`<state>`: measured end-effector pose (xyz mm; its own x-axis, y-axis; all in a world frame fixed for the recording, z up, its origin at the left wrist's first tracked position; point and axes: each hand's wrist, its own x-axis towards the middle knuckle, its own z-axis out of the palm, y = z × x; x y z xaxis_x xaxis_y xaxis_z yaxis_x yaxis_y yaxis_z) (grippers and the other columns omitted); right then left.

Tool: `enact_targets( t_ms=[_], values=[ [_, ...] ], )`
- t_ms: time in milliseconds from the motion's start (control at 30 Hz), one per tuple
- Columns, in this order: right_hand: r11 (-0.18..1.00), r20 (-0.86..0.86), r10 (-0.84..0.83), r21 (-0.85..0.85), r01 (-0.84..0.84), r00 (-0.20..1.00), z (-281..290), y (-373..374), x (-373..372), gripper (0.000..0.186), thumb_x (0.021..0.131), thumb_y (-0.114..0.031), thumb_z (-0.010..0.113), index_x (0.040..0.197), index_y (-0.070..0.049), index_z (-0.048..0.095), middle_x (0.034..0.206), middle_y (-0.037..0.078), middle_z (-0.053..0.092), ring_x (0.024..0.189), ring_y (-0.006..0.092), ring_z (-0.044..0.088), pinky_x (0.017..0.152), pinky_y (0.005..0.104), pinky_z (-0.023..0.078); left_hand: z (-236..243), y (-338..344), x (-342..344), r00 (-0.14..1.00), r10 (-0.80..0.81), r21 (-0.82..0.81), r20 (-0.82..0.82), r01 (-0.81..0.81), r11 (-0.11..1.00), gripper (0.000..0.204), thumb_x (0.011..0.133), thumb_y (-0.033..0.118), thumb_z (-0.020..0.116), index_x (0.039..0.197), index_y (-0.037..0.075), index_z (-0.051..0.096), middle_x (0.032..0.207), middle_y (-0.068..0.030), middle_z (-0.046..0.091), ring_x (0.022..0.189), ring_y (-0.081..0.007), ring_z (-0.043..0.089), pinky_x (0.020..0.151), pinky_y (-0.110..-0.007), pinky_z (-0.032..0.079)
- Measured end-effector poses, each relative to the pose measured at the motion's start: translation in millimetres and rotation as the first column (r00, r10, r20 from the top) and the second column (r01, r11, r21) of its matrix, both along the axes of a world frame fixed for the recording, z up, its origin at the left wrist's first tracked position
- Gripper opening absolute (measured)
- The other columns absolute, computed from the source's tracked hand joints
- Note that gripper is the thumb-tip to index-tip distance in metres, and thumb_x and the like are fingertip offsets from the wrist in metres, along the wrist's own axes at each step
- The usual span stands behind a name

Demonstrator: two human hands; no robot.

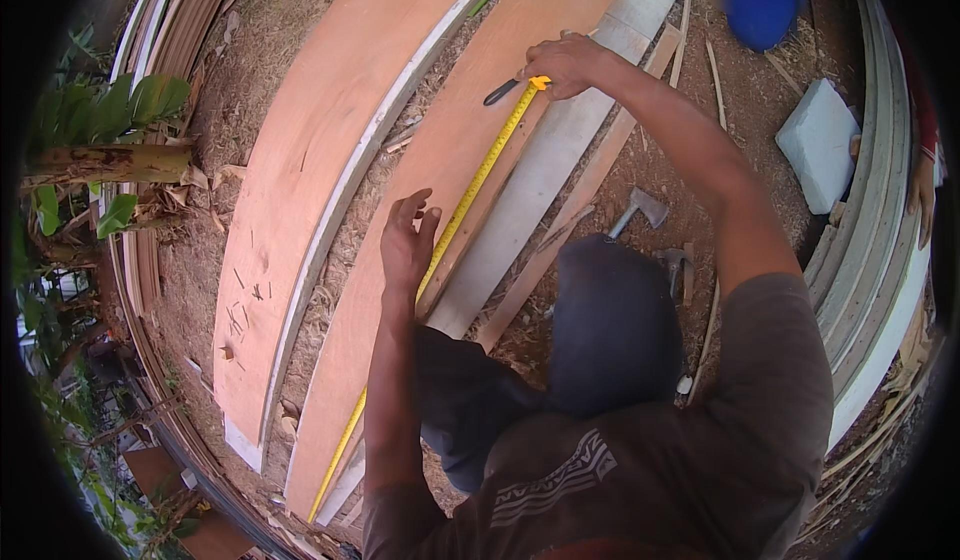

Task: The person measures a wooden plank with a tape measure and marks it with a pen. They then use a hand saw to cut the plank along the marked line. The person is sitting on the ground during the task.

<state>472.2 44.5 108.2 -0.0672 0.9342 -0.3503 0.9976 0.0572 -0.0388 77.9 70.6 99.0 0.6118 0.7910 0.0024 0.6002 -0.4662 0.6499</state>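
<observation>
Yellow tape (481,175), ply (440,150) edge (L hand (408,245) nr)

White lettering (550,480) on dark shirt (690,470)

Downward head-height fisheye view

A matt, fairly smooth wood face is shown by the plywood board (425,185) and the wider plywood panel (290,150). A smooth yellow blade is presented by the tape measure (455,228). Dull metal is noted on the hatchet head (648,207); matt cloth is observed in the trousers (615,320).
</observation>
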Motion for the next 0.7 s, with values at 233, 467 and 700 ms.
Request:
enact_targets(
  t_ms=[233, 467, 700],
  values=[
    [0.955, -0.014, -0.265, 0.137, 0.264, 0.964, -3.4, -24.2, 61.0, 0.053, 0.089, -0.017, 0.065, 0.14, -0.025, 0.058, 0.138, 0.0, 0.054, 0.136, 0.0183, 0.049, 0.113, 0.053, 0.039, -87.9, 15.5, 152.7, 0.981, -0.176, 0.157, 0.082, 0.161, 0.974, 0.022, 0.089, 0.022, 0.069, 0.101, 0.004, 0.071, 0.094, -0.0165, 0.068, 0.093, -0.0359, 0.065, 0.083, -0.047, 0.051],
    [0.888, 0.126, -0.26, 0.421, 0.185, 0.957, -43.0, -48.4, 89.2, 0.055, 0.098, -0.01, 0.051, 0.151, -0.023, 0.043, 0.154, -0.003, 0.044, 0.145, 0.0175, 0.036, 0.117, 0.0475, 0.037, -105.6, 9.4, 158.7, 0.973, -0.068, 0.069, 0.222, 0.054, 0.996, 0.021, 0.085, 0.027, 0.073, 0.087, 0.006, 0.069, 0.083, -0.0107, 0.066, 0.078, -0.0308, 0.063, 0.072, -0.046, 0.049],
    [0.685, 0.089, -0.33, 0.707, 0.174, 0.94, -100.8, -69.0, 91.3, 0.05, 0.103, -0.019, 0.051, 0.152, -0.021, 0.042, 0.154, 0.001, 0.045, 0.143, 0.0207, 0.04, 0.118, 0.044, 0.036, -77.7, 9.9, 182.8, 0.995, 0.055, 0.102, -0.082, -0.047, 0.994, 0.026, 0.083, 0.035, 0.075, 0.088, 0.01, 0.07, 0.079, -0.0103, 0.069, 0.075, -0.0312, 0.069, 0.071, -0.045, 0.052]
  ],
)
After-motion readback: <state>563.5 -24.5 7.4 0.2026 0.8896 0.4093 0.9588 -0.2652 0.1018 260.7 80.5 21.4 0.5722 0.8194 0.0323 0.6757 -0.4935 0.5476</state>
